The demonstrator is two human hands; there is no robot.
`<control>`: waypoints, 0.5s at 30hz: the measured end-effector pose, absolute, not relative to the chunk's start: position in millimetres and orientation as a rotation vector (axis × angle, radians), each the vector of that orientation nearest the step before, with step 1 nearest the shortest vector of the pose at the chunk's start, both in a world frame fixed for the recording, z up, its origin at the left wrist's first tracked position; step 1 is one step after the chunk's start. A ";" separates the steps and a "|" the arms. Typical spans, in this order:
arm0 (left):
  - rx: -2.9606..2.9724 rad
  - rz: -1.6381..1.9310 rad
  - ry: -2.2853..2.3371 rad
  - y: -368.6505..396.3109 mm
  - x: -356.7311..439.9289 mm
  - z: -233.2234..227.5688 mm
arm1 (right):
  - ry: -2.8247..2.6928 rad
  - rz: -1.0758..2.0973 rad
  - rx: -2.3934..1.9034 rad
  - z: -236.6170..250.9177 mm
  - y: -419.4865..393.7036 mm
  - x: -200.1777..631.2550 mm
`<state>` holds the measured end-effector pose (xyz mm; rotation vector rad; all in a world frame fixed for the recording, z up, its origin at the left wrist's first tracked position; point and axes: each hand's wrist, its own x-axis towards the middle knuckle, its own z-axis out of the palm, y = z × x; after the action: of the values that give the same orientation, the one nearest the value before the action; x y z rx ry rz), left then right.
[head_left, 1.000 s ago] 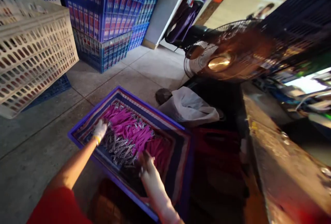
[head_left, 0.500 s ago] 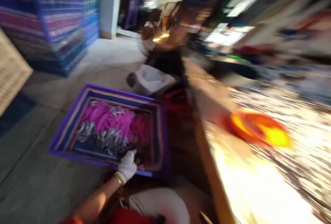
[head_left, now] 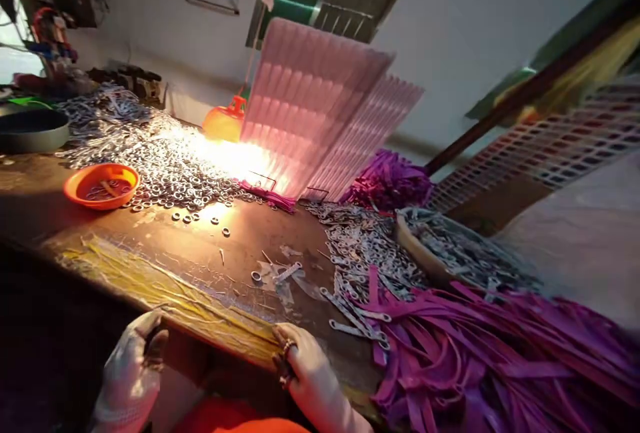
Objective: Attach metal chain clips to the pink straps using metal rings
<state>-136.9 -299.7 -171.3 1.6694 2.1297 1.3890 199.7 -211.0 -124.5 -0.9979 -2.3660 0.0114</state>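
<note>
In the head view, my left hand, in a pale glove with bare dark fingertips, is at the near edge of the workbench. Its fingers bend loosely, with a gap between them and nothing visible inside. My right hand, gloved alike and wearing rings, is by the same edge, fingers loosely curled and no object seen in them. Between and beyond the hands runs a yellow, scuffed strip along the bench edge. Ahead lie a grey metal ring and a flat metal link piece.
Purple strips heap at the right, beside flat metal pieces and a basket of them. Metal rings pile at the left behind an orange bowl. Pink ribbed panels stand upright under a bright orange lamp.
The view has swung right, from a purple-rimmed crate on the floor to the bench. My left hand has left the crate; both hands now show at the bench edge.
</note>
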 end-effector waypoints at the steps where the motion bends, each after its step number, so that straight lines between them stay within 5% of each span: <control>1: 1.874 1.351 2.013 -279.5 -127.1 -152.9 | -2.347 -0.012 -1.023 -129.7 -209.2 210.9; 9: 2.569 0.401 1.442 -136.5 -30.9 -104.9 | -2.150 -0.072 -1.432 -136.3 -142.1 217.6; 15: 2.747 0.036 1.344 -60.1 -17.5 -107.0 | -2.307 0.290 -1.756 -105.3 -78.3 179.2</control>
<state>-17.5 -60.1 -107.0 2.7466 1.3442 0.0357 179.2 -78.3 -105.3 -1.7560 -2.3067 0.2896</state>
